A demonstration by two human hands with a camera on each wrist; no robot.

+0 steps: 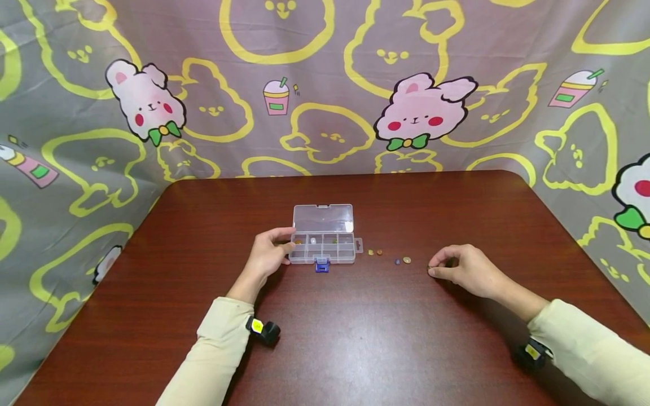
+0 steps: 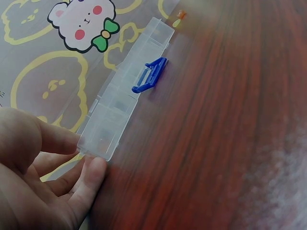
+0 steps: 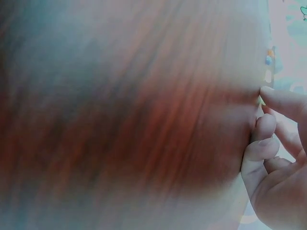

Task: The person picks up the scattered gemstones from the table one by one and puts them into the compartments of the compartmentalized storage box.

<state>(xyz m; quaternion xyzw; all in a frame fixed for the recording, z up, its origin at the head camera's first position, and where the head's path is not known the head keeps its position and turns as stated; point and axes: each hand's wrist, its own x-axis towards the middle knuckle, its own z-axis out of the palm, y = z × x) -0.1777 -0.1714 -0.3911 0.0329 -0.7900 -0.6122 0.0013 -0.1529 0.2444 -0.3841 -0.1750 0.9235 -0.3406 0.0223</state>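
Observation:
A clear plastic compartment box [image 1: 322,248] lies on the table, its lid [image 1: 323,218] raised at the back and its blue latch [image 1: 322,265] hanging at the front. My left hand [image 1: 267,252] grips the box's left end between thumb and fingers. Small pieces like beads or polished stones sit in its back row: an orange one [image 1: 298,242], a white one [image 1: 313,241] and a green one [image 1: 334,241]. Well to the right of the box, my right hand [image 1: 469,272] pinches a small greenish piece [image 3: 260,100] at the tabletop, mostly hidden by thumb and forefinger.
Between box and right hand lie a yellow piece [image 1: 370,252], an orange-brown one [image 1: 379,252], a blue one [image 1: 398,261] and a tan round one [image 1: 407,260]. A hang tab [image 1: 359,245] juts from the box's right end. Patterned cloth [image 1: 325,84] hangs behind the brown table [image 1: 325,338].

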